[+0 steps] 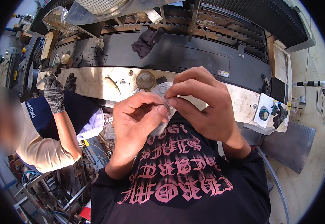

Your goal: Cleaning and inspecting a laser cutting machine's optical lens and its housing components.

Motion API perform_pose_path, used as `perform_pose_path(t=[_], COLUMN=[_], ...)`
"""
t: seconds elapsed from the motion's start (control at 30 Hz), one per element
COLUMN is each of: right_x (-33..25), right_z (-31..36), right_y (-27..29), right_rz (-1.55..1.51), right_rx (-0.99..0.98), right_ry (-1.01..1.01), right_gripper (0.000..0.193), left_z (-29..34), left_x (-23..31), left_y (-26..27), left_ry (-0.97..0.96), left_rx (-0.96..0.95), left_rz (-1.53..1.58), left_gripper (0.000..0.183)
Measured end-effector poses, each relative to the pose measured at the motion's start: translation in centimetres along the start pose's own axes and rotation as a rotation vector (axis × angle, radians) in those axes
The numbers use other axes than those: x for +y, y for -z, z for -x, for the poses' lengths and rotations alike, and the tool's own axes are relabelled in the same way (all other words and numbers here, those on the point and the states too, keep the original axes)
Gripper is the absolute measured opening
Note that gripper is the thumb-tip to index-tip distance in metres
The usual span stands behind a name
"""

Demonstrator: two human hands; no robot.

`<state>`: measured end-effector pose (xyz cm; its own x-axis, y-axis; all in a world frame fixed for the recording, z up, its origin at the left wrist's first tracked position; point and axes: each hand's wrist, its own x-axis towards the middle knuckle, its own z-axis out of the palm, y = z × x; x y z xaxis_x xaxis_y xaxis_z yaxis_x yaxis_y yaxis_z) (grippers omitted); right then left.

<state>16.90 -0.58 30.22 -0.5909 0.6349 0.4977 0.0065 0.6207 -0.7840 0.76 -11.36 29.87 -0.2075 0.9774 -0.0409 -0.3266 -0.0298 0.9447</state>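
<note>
Our bare fingers partly hide the clear plastic bag; we cannot make out its contents. A co-worker's head is blurred.

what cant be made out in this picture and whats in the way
All in the head view:
- Middle of the clear plastic bag: covered by the left hand and right hand.
- Whatever the co-worker's gloved hand touches: too small and dark.
- Rest of the pale ribbed object: cut off by the top edge.

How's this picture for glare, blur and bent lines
Head view: glare whitens part of the worktop; head view: the co-worker's head is blurred; head view: fisheye distortion bows the dark panel; head view: left hand and right hand look fairly sharp.
</note>
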Motion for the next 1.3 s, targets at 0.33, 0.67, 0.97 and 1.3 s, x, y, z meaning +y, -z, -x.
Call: perform_pose_path(t=[0.33, 0.67, 0.97, 1.3], right_x=[-0.3, -0.9, -0.7, -0.7], right_z=[0.5, 0.2, 0.3, 0.2], right_y=[-0.9, -0.9, -1.0, -0.9], right_rz=[-0.209, -0.072, -0.103, -0.065], right_rx=[0.018, 0.077, 0.131, 0.161], right_ry=[-0.145, -0.039, -0.096, -0.04], right_gripper=[0.014, 0.012, 0.012, 0.012], left_z=[0.2, 0.2, 0.1, 0.2], left_x=[0.6, 1.0, 0.6, 0.7], left_y=[0.2, -0.3, -0.6, -1.5], left_ry=[0.011, -0.05, -0.081, -0.083], left_rx=[-0.037, 0.0, -0.019, 0.026], left_rz=[0.063, 0.021, 0.039, 0.05], left_gripper=[0.015, 0.017, 0.014, 0.014])
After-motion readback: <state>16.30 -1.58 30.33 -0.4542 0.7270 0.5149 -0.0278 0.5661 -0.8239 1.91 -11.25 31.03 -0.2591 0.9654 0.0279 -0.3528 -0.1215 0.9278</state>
